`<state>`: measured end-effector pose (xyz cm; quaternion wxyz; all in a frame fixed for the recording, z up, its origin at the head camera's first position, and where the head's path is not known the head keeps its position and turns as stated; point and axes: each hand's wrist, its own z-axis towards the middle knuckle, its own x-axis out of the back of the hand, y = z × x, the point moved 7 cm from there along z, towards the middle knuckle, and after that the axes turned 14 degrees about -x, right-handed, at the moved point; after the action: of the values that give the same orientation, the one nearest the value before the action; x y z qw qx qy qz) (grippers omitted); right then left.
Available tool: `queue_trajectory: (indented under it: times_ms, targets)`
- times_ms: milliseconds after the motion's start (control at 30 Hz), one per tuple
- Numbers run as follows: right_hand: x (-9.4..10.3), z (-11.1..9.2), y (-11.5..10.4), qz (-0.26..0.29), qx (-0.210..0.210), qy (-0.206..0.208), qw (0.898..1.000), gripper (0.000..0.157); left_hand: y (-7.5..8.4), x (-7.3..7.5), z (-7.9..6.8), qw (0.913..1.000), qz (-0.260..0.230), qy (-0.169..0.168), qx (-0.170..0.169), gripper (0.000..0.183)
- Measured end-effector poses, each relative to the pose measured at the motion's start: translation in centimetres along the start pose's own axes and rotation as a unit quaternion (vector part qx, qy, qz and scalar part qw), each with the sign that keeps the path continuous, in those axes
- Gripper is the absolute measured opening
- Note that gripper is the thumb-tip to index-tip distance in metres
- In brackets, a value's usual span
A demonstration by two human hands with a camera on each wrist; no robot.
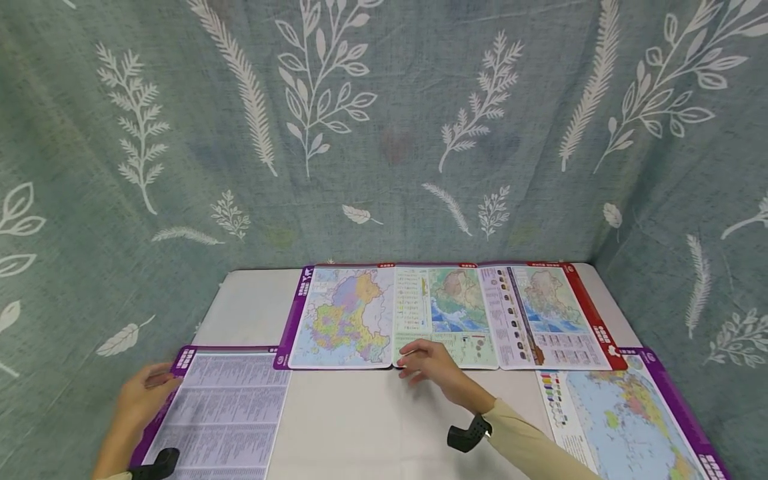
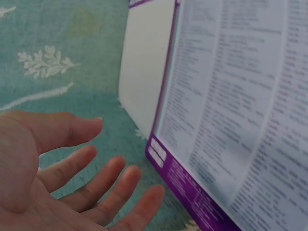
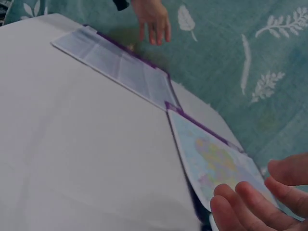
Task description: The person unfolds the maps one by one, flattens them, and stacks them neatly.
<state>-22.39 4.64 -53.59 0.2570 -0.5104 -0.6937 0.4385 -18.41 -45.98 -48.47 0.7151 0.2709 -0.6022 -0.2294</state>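
A fold-out map sheet point(image 1: 444, 310) lies spread at the back of the table, three panels wide, with a purple strip on its left end and a red one on its right. Over its front edge, near the fold between the left and middle panels, hovers my right hand point(image 1: 438, 368), its fingers loosely bent and holding nothing. A purple-bordered sheet of printed columns point(image 1: 225, 407) lies at the left, its back right corner meeting the map. My left hand point(image 1: 141, 400) is beside that sheet's outer edge; in the left wrist view its fingers point(image 2: 113, 180) spread loosely, apart from the sheet.
Another purple-edged map point(image 1: 624, 413) lies at the front right, partly under the fold-out's right end. All lie on a white table point(image 1: 342, 420). A green curtain with white leaf patterns point(image 1: 384, 133) stands behind the table and along both sides.
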Motion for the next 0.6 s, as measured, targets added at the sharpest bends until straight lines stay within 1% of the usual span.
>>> queue_trajectory:
  times_ms: [100,200,333,367,433,567,600]
  targets:
    - [-1.5,-0.2,0.6,0.005,-0.004,-0.017,1.000,0.029,-1.3,0.6,-0.6,0.9998,0.006,-0.003,0.017,0.054]
    - [-2.7,-0.3,1.2,0.011,-0.008,-0.028,1.000,0.028,-2.4,0.9,-0.9,0.9989,0.028,-0.009,0.036,0.058]
    - [-4.4,-0.2,1.8,0.026,-0.014,-0.038,0.999,0.027,-3.3,1.2,-1.4,0.9973,0.053,-0.012,0.050,0.059]
    - [-4.8,-0.1,1.9,0.029,-0.015,-0.039,0.999,0.027,-3.5,1.1,-1.6,0.9971,0.050,-0.018,0.055,0.060]
    - [-5.6,0.1,2.3,0.036,-0.018,-0.042,0.998,0.026,-3.9,0.7,-2.0,0.9959,0.047,-0.036,0.069,0.064]
    - [-6.9,0.5,2.9,0.050,-0.023,-0.049,0.997,0.026,-4.9,-0.2,-2.4,0.9890,0.022,-0.101,0.106,0.075]
    - [-7.2,0.6,3.1,0.054,-0.024,-0.053,0.997,0.027,-5.2,-0.4,-2.4,0.9874,0.024,-0.112,0.109,0.075]
